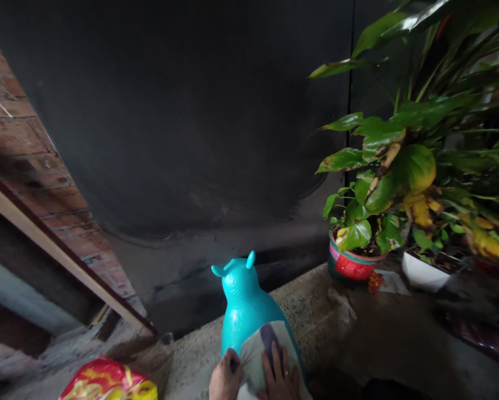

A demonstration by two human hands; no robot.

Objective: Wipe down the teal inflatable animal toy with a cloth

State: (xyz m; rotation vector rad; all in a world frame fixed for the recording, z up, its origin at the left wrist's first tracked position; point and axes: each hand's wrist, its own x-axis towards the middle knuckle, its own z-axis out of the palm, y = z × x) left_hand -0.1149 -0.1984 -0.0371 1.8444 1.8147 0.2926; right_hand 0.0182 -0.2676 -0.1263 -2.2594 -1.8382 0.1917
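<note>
Pressing a pale cloth (260, 355) against the back of a turquoise plastic animal-shaped toy (243, 303) that stands on the speckled concrete ledge (311, 311); my left hand (225, 380) is curled, gripping the cloth's edge, and my right hand (281, 378) lies flat and open on it. A red and yellow plastic bag (107, 382) sits to the left, a red and green plant pot (351, 264) and a white pot (424, 273) off right, black wall (191, 111) behind

Two bare hands show at the bottom edge, the left hand (225, 380) and the right hand (281, 376). No sleeves, gloves or rings are visible. Only fingers and knuckles are in view.
</note>
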